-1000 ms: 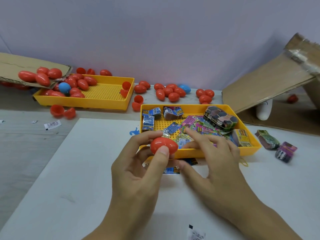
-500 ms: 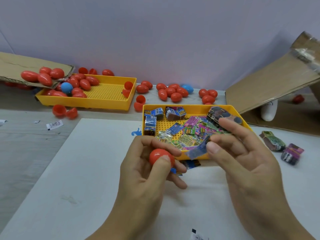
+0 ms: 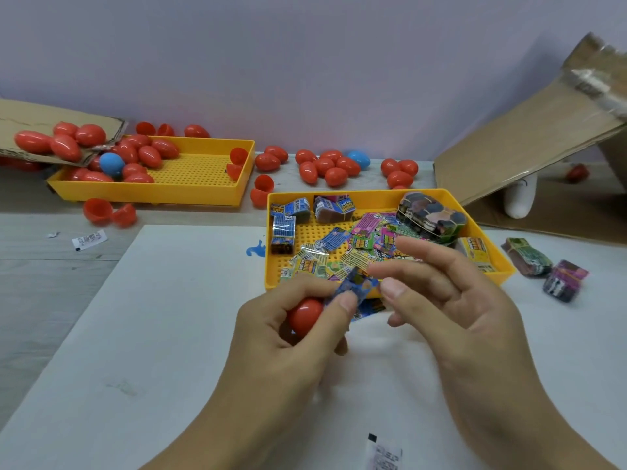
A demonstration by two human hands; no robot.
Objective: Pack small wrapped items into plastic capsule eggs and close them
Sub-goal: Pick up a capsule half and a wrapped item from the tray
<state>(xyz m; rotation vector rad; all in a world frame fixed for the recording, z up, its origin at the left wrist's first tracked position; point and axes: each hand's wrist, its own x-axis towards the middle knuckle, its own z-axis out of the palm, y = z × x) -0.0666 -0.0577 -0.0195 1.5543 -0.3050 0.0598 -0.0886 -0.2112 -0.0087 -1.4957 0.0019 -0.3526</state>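
Step in hand: loading. The left hand (image 3: 288, 337) has its grip clamped round a red capsule egg (image 3: 305, 315), fingers and thumb curled about it. The right hand (image 3: 451, 300) pinches a small blue wrapped item (image 3: 356, 286) between thumb and forefinger, its other fingers spread. The item's lower end touches the left thumb at the egg; both are held just above the white sheet (image 3: 169, 334), off the near edge of the item tray (image 3: 383, 195). Whether the egg is open, or the item partly in, cannot be told: the fingers hide the seam.

Judgement: the next move calls for the egg to be parted or its mouth turned toward the item, the wrapper folded small enough to enter, then the halves pressed shut. A flat wrapper may catch in the seam.

Surface: pale wood-grain, the white sheet covering its near part. The item tray holds loose wrapped items and banded bundles. A second yellow tray (image 3: 152, 195) toward the far left corner holds red eggs and one blue egg (image 3: 111, 163). More closed eggs (image 3: 325, 166) and open halves (image 3: 108, 212) lie along the far edge. Two bundles (image 3: 546, 269) lie right of the item tray.

Room: plain pale wall behind; cardboard flaps at the left (image 3: 20, 117) and right (image 3: 529, 130)
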